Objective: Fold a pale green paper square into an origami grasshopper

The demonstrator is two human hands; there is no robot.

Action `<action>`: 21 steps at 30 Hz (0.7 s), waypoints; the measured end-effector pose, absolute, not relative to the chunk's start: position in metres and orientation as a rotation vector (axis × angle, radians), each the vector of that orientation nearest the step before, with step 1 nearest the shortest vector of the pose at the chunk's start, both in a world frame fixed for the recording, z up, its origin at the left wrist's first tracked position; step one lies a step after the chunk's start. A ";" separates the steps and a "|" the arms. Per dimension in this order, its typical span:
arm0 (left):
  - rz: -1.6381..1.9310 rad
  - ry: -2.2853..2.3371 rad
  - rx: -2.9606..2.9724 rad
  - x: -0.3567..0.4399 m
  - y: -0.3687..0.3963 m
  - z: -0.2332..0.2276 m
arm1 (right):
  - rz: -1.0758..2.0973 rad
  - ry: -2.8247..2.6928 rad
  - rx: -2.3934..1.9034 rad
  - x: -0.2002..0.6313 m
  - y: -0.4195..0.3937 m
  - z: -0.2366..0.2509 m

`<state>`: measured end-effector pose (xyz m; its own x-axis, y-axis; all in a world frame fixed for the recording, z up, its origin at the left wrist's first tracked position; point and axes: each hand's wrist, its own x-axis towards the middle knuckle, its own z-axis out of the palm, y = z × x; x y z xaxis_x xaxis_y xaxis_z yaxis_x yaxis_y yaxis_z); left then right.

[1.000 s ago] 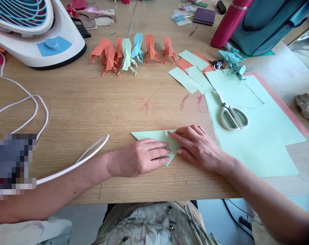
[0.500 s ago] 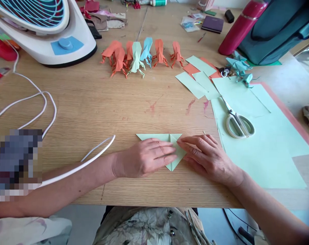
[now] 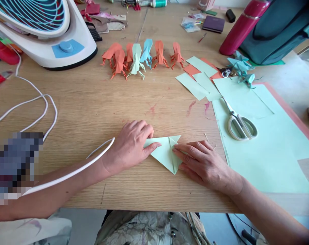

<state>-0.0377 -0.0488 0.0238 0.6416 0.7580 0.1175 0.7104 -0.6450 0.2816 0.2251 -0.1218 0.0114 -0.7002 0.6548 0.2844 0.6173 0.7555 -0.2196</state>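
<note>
Folded pale-green paper (image 3: 163, 153) lies near desk (image 3: 144, 192) front.
I see left hand (image 3: 134, 143) at nine o'clock, half-curled, thumb clamping its corner; right hand (image 3: 205, 163) at three, loosely bent, fingertips on it, pinch unclear. Scissors (image 3: 243, 128): two o'clock.

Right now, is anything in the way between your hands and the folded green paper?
Nothing visible is: the left hand already has its thumb on the folded green paper, and fingers of the right hand touch its right side. The scissors lie off to the right.
</note>
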 end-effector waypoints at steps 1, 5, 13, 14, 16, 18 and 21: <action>0.333 1.219 2.542 -0.038 -0.049 0.027 | 0.148 -2.606 -0.983 0.225 -0.122 0.011; 0.436 1.172 1.999 -0.038 -0.046 0.038 | 0.115 -2.600 -0.990 0.224 -0.123 0.010; 0.628 0.921 1.482 -0.028 -0.053 0.029 | 0.236 -2.560 -0.967 0.211 -0.127 0.009; 0.631 0.973 1.581 -0.026 -0.055 0.027 | 0.261 -2.571 -0.950 0.209 -0.127 0.010; 0.673 1.115 1.816 -0.022 -0.057 0.024 | 0.291 -2.597 -0.920 0.206 -0.126 0.010; 0.719 1.201 1.992 -0.018 -0.056 0.021 | 0.294 -2.614 -0.903 0.205 -0.126 0.009; 0.743 1.252 2.071 -0.013 -0.049 0.015 | 0.294 -2.629 -0.905 0.206 -0.126 0.008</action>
<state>-0.0134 -0.0488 0.0154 0.3983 0.9043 0.1537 0.5680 -0.3748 0.7328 0.2061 -0.1262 0.0076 -0.7373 0.6265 0.2528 0.5553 0.7751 -0.3015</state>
